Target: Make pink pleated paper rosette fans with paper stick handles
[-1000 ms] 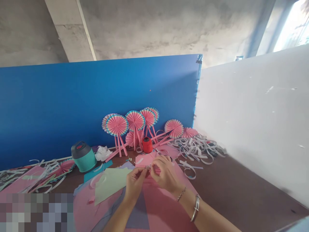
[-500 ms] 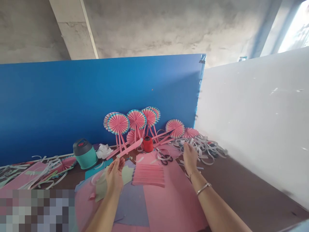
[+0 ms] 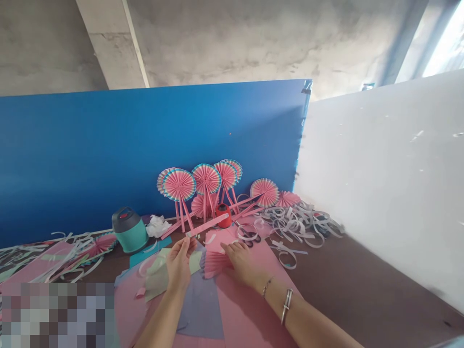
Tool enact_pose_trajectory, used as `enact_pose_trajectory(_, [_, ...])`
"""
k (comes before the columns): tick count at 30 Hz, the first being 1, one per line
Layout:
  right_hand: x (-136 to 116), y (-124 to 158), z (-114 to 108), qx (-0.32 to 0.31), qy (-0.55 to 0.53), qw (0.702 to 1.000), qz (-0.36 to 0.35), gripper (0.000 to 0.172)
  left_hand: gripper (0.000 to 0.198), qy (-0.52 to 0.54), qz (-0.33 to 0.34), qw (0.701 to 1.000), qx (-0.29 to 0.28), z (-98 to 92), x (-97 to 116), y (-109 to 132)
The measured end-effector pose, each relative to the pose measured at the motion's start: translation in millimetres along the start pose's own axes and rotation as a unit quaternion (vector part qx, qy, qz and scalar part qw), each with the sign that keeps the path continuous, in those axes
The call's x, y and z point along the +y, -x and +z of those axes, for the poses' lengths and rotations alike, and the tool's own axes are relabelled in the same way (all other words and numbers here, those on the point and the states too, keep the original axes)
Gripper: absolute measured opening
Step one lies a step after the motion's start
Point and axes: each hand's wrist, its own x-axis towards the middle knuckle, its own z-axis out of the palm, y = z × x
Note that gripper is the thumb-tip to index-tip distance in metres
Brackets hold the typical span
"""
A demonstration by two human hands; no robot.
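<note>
My left hand [image 3: 180, 263] pinches the near end of a long pink paper strip [image 3: 210, 225] that points up and to the right. My right hand [image 3: 241, 263] lies on a pleated pink paper piece [image 3: 214, 261], fingers gathered on its right edge and pressing it to the sheets below. Under both hands lie pink, purple and pale green paper sheets [image 3: 203, 309]. Scissors [image 3: 247, 234] rest just beyond my right hand.
Finished pink paper fans [image 3: 203, 186] lean on a blue board [image 3: 108, 154] at the back, beside a red tape dispenser [image 3: 224, 215]. A teal jar [image 3: 128, 230] stands left. White paper strip curls [image 3: 300, 222] pile up right, near a white partition [image 3: 380, 183].
My right hand came back from the white curls on the right and settled on the pleated piece, which is now bunched together. My left hand still holds the strip, slightly lower.
</note>
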Motion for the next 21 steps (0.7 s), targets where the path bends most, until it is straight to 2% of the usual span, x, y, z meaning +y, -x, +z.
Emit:
enact_pose_trajectory(3, [2.3,-0.9,-5.0,0.027,-0.032,0.999,-0.022,0.028,0.034,-0.029,0.020,0.999,-0.007,0.6,1.0,1.7])
enact_pose_trajectory(6, [2.0,0.1,-9.5,0.093,-0.069,0.991,-0.066,0.021,0.031,-0.115,0.089,0.989,-0.032,0.3,4.3,5.8])
enact_pose_trajectory(8, [0.1,0.7,-12.5,0.140,-0.081,0.983,-0.088,0.020,0.026,-0.210,0.172,0.961,-0.059,-0.7,7.1,9.6])
enact_pose_trajectory(11, [-3.4,1.1,-17.0,0.180,-0.087,0.973,-0.111,0.020,0.018,-0.326,0.303,0.890,-0.099,-2.9,9.3,14.1])
enact_pose_trajectory(13, [-5.6,1.5,-19.7,0.196,-0.098,0.969,-0.114,0.021,0.017,-0.357,0.350,0.859,-0.112,-4.3,8.6,15.2])
enact_pose_trajectory(16, [-8.6,2.6,-23.1,0.209,-0.115,0.967,-0.090,0.020,0.017,-0.365,0.350,0.855,-0.119,-5.1,4.7,15.0])
enact_pose_trajectory(21, [-12.5,5.1,-27.0,0.193,-0.130,0.970,-0.077,0.015,0.019,-0.340,0.283,0.885,-0.142,-3.0,-3.5,15.6])
